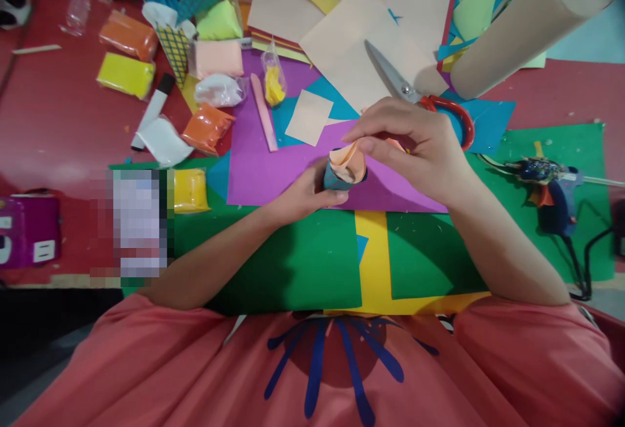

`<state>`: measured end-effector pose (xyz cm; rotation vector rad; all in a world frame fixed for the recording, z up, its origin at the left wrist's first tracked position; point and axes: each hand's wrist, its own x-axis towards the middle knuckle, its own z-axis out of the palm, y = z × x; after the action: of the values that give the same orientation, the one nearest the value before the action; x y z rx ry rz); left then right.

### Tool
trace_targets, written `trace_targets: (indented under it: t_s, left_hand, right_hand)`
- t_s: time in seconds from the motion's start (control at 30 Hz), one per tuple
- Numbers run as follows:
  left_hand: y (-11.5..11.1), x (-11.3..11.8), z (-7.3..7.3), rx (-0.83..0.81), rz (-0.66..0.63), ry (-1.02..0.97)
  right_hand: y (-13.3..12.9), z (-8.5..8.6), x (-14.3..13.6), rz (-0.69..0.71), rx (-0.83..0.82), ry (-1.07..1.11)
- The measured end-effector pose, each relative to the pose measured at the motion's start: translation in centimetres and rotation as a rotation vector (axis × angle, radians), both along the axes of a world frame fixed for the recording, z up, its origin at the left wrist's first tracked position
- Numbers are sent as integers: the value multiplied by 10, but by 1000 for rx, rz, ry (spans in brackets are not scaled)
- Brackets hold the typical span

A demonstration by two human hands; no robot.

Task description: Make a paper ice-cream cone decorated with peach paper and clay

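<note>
My left hand (307, 192) is wrapped round a small rolled blue paper cup or cone (336, 181); its lower end is hidden from me. Curled peach-coloured paper (349, 161) lines the inside and stands up past the rim. With thumb and forefinger together, my right hand (415, 144) pinches at the top edge of that peach paper. Beneath both hands lies a purple sheet (273, 183). Just beyond the right hand are scissors (405, 88) with red handles, their blades apart. A small cream paper square (309, 117) rests on the sheets ahead.
Several packs of coloured clay, such as an orange one (208, 127), lie at left below decorated paper cones (173, 40). A cardboard tube (517, 30) leans across the far right. On the green sheet (293, 258) to the right sits a glue gun (559, 199) with its cord.
</note>
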<state>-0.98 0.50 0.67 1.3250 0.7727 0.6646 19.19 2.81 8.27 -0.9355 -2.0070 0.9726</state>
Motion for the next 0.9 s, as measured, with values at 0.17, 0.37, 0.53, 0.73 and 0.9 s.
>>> trace_targets:
  t_s: [0.17,0.37,0.53,0.73,0.9]
  left_hand:
    - [-1,1,-4,7,31,-12]
    - [-1,2,1,86,65,51]
    - [-2,2,2,114,69,81]
    - [-1,1,4,113,46,53]
    - [-2,0,2,70,37,45]
  right_hand:
    - [1,3,1,-7,-38,-59]
    - [-2,6,0,-1,-36,-59]
    - [-3,7,1,0,-56,-96]
    - [0,8,5,76,-9,-78]
    - [5,4,6,86,-36,-103]
